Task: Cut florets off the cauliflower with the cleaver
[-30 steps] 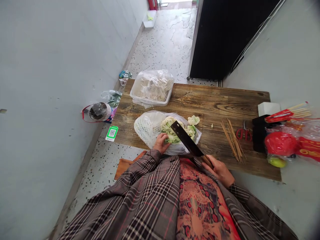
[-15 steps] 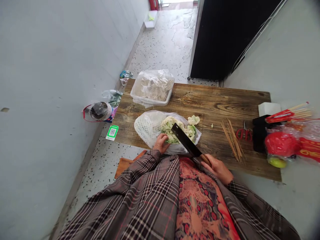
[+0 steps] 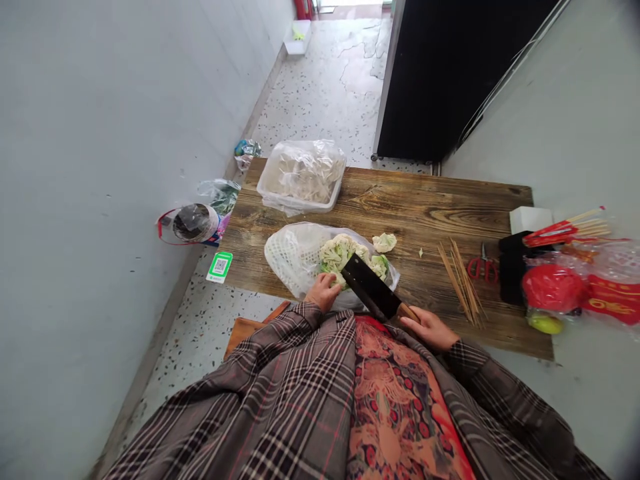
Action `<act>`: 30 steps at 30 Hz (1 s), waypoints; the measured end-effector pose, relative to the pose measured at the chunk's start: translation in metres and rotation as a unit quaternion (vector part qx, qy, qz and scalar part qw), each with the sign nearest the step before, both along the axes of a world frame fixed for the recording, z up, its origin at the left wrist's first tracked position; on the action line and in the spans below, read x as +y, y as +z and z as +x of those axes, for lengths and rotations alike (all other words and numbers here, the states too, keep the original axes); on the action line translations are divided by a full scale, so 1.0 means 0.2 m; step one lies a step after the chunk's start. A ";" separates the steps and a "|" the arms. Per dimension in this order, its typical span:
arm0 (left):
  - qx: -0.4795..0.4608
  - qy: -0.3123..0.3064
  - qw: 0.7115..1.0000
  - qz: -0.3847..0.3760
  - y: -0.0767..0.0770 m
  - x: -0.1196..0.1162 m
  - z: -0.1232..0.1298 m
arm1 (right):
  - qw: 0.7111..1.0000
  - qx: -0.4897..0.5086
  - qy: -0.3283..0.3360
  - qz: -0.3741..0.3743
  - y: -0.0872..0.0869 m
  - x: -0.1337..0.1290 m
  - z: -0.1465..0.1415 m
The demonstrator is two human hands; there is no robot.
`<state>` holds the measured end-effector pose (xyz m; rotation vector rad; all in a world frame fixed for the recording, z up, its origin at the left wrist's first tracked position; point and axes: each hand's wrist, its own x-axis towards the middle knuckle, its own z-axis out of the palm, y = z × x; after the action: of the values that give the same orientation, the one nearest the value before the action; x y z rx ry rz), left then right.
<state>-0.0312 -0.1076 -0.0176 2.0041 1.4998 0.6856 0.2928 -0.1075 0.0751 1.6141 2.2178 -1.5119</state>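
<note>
Cauliflower [image 3: 336,251] gripped by left hand [image 3: 323,292], cleaver [image 3: 381,297] by right hand [image 3: 431,329], blade [image 3: 367,281] more face-on than before

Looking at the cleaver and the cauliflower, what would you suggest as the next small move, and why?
I would probably ease the left hand slightly back before any cut: its fingertips are at the edge of the cauliflower, and in this view the front corner of the cleaver, held in the right hand, appears close to them.
</note>
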 end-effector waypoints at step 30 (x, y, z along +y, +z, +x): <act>-0.472 0.345 0.779 -0.227 0.26 0.05 -0.33 | 0.999 -0.013 0.007 0.036 -0.04 0.10 -0.14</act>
<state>-0.0980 -0.0981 0.0350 0.4858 1.4665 1.2200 0.2651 -0.0866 0.0663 1.6238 2.2901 -1.4143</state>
